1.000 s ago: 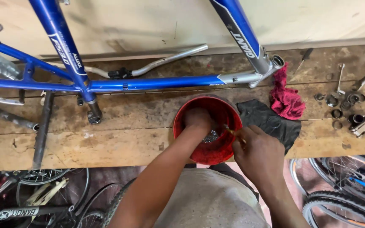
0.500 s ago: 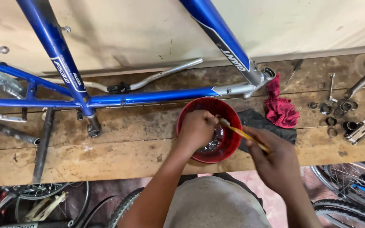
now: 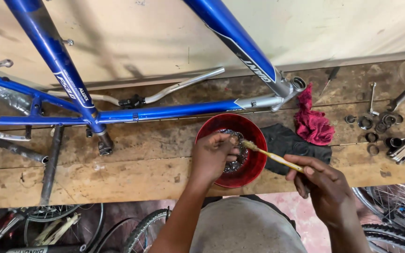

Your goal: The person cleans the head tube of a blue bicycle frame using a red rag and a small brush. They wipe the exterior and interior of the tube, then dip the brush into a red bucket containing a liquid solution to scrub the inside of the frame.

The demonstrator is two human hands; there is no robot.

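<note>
Fingers: your left hand point(image 3: 214, 157) pinches a wet metal part point(image 3: 236, 151) inside the red bowl point(image 3: 254, 136) | right hand point(image 3: 322, 185) grips the brush point(image 3: 270, 154), bristles touching it | likely slippery, rigid; hold its edges.

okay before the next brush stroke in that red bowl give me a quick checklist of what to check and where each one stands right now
1. Left hand grips the metal part inside the round red plastic bowl: ok.
2. Right hand holds the thin yellow-handled brush, bristle end at the part: ok.
3. Bowl fully on the worn wooden bench: not ok; its near rim sits at the front edge.
4. Liquid level in the bowl: cannot tell; the hand covers most of it.
5. Crumpled red rag and black cloth lie beside the bowl, within reach: ok.
6. Blue bicycle frame lies behind the bowl, apart from both hands: ok.
</note>
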